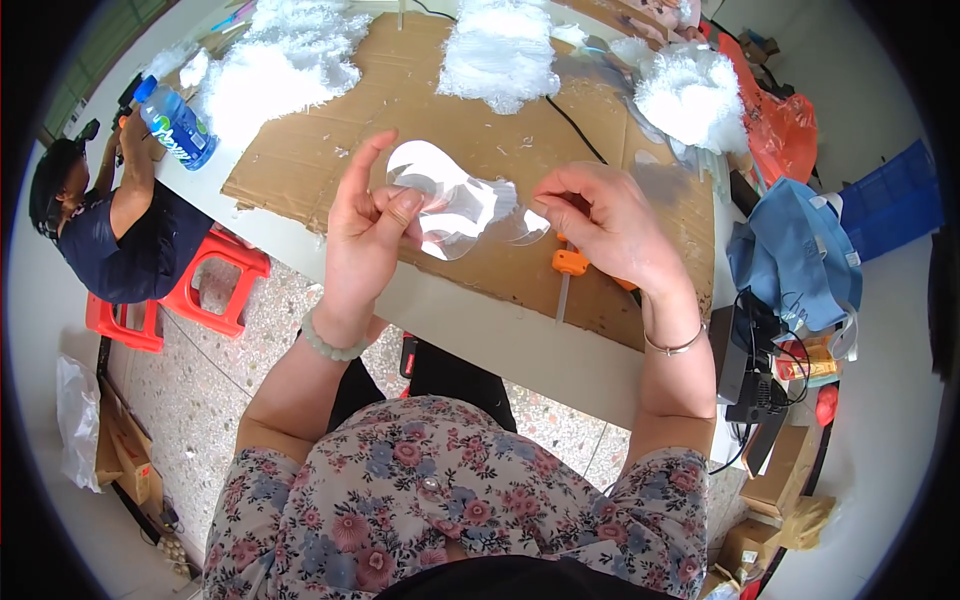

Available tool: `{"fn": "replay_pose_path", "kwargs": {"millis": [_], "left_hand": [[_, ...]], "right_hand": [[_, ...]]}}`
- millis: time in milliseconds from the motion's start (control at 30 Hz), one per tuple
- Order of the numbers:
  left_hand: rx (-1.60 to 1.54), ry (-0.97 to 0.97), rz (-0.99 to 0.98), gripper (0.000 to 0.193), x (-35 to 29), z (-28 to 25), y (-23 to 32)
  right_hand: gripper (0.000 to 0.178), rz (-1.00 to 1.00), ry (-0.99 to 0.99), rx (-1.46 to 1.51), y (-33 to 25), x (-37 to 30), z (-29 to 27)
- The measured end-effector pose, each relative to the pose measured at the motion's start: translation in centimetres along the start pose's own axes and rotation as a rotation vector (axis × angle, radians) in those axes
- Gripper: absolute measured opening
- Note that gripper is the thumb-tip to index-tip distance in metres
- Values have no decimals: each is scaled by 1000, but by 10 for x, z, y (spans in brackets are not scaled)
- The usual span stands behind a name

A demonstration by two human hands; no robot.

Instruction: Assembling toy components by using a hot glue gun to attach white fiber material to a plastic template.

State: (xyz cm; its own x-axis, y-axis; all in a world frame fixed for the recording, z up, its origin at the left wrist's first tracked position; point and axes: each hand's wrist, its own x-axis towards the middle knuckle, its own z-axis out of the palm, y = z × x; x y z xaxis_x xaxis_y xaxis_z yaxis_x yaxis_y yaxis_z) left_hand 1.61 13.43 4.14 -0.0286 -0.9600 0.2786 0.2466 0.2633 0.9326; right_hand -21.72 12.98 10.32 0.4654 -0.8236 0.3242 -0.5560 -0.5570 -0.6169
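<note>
Over the table's near part, a thin, clear, shiny plastic piece [465,205] with curved outlines is held up, its surface glaring white in places. My left hand [370,225] pinches its left side between thumb and bent fingers, with one finger raised. At the right end my right hand [605,215] has its thumb and fingertips closed at the plastic's edge; what exactly sits between them is too small to make out. Just below the right hand lies an orange glue gun [570,262] with a pale stick, partly hidden by that hand.
Brown cardboard [400,90] covers much of the white table. Piles of clear shredded film [500,55] lie along the far side. A blue-capped bottle [175,125] stands at the left, near a seated person [120,225]. A black cable [575,130] crosses the cardboard; a blue cloth bag [800,255] hangs at right.
</note>
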Motion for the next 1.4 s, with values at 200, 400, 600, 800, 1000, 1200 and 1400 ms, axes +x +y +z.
{"fn": "replay_pose_path", "kwargs": {"millis": [200, 400, 600, 800, 1000, 1200, 1400], "left_hand": [[-58, 107, 50, 20, 4, -2, 0], [-131, 218, 69, 16, 10, -5, -5], [-230, 429, -99, 14, 19, -25, -8], [-118, 421, -139, 18, 19, -35, -21], [-34, 294, -234, 18, 17, -31, -33], [100, 322, -184, 20, 13, -16, -28], [251, 273, -207, 16, 16, -8, -35]], "right_hand": [[11, 51, 39, 74, -4, 2, 9], [8, 90, -19, 262, 11, -1, 1], [13, 357, 342, 310, 78, -10, -62], [19, 703, 418, 54, 153, -43, -110], [42, 767, 393, -990, 166, -48, -107], [26, 215, 322, -381, 72, 1, -39], [23, -82, 49, -269, 51, 7, 11]]}}
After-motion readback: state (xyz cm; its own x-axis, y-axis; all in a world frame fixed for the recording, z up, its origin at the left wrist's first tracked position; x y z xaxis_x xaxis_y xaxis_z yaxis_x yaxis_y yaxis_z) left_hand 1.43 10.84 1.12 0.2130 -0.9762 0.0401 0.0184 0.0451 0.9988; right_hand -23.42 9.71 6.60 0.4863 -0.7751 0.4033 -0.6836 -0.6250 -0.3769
